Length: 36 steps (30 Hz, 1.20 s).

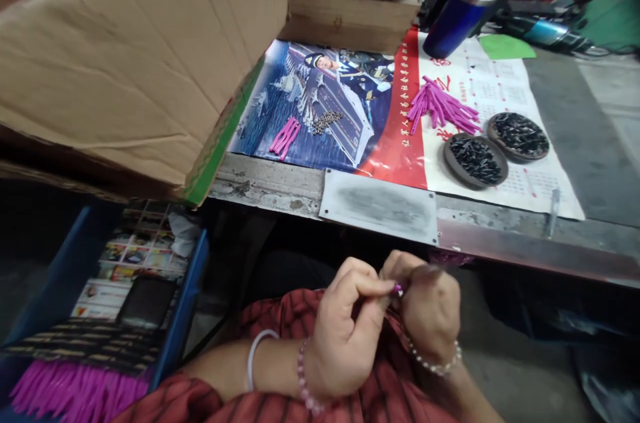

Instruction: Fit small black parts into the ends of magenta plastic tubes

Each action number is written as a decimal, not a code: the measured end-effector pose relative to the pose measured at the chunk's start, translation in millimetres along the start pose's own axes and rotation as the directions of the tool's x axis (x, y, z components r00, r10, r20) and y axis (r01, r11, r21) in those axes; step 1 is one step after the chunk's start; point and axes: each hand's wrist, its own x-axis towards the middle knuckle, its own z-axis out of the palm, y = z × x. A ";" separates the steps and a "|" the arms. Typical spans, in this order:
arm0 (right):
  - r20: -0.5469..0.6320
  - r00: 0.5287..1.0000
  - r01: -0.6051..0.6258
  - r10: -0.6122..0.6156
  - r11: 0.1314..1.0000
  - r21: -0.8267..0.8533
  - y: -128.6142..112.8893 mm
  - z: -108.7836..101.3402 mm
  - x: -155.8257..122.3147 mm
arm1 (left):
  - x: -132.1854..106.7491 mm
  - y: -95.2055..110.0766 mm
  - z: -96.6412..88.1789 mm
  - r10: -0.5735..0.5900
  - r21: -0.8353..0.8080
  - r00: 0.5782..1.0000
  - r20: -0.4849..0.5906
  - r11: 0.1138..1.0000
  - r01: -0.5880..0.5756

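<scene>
Between the hands sits a small purple piece (398,289), pinched by the left hand (345,336), seemingly to steady it. The right hand (430,306) curls close; what it grips I can't tell. Beyond it, bowls (473,185) keep dark bits (477,159) gathered, probably for easy reach.

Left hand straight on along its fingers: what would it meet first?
Likely the right hand, just past the small purple piece at the fingertips of the left hand; depth there is unclear.
</scene>
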 end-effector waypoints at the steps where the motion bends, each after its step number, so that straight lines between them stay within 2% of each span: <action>1: -0.053 0.998 -0.039 0.044 0.995 0.093 -0.7 0.9 2.6 | 0.3 -0.1 -1.0 -0.012 0.007 1.000 -0.004 1.000 0.012; 3: -0.180 0.983 -0.009 0.042 0.984 0.180 -3.0 2.5 7.4 | 1.5 0.0 -3.3 -0.020 0.003 1.000 -0.003 1.000 0.020; 6: -0.186 0.978 -0.074 0.096 0.989 0.126 -3.0 -0.4 16.0 | 5.2 0.6 -7.4 -0.034 -0.010 0.999 0.012 0.999 0.034; 7: -0.251 0.961 -0.082 0.113 0.988 0.129 -1.2 -3.8 19.0 | 6.9 0.8 -8.9 -0.049 -0.004 0.999 0.018 0.999 0.049; 9: -0.449 0.890 -0.049 0.081 0.995 0.084 4.7 -13.1 22.2 | 11.9 1.0 -12.7 -0.091 0.028 0.995 0.036 0.996 0.090; 10: -0.468 0.882 -0.027 0.058 0.997 0.073 8.4 -17.9 21.6 | 15.6 1.1 -15.2 -0.107 0.050 0.993 0.054 0.993 0.104; 13: -0.326 0.940 -0.080 0.098 0.994 0.068 21.4 -29.8 12.3 | 33.5 0.6 -26.8 -0.107 0.173 0.985 0.133 0.981 0.083; 16: -0.262 0.948 -0.186 0.180 0.982 0.002 36.5 -40.8 0.4 | 62.7 0.6 -48.0 0.002 0.380 0.976 0.218 0.921 -0.087; 18: -0.245 0.954 -0.200 0.172 0.975 -0.096 45.5 -49.5 -5.2 | 85.8 2.1 -66.1 0.086 0.551 0.949 0.304 0.796 -0.249; 20: -0.172 0.977 -0.156 0.124 0.971 -0.183 51.4 -57.2 -9.0 | 108.2 4.4 -81.0 0.101 0.698 0.905 0.413 0.603 -0.386; 22: -0.101 0.992 -0.089 0.068 0.972 -0.219 53.4 -60.8 -11.2 | 127.0 4.9 -84.2 0.056 0.763 0.866 0.497 0.448 -0.467; 23: -0.083 0.995 -0.064 0.047 0.973 -0.222 53.0 -60.5 -11.6 | 134.5 3.6 -79.6 0.033 0.769 0.848 0.528 0.406 -0.495; 26: -0.061 0.998 -0.029 0.018 0.983 -0.183 47.4 -53.2 -9.9 | 148.4 -6.6 -43.8 -0.009 0.724 0.784 0.620 0.390 -0.568; 29: 0.022 1.000 -0.004 0.006 0.995 -0.100 40.5 -46.1 -6.5 | 153.3 -16.1 -4.5 -0.044 0.637 0.686 0.726 0.418 -0.647; 31: 0.079 0.997 0.004 0.001 0.998 -0.064 39.0 -46.9 -6.0 | 153.9 -15.6 2.6 -0.057 0.603 0.651 0.757 0.444 -0.663; 33: 0.101 0.995 -0.008 0.014 0.998 -0.056 41.0 -51.2 -7.5 | 153.2 -10.3 -8.2 -0.064 0.611 0.663 0.746 0.464 -0.642; 36: 0.090 0.993 -0.064 0.071 0.995 -0.072 46.4 -54.7 -9.5 | 149.5 -2.5 -32.1 -0.066 0.688 0.747 0.661 0.450 -0.569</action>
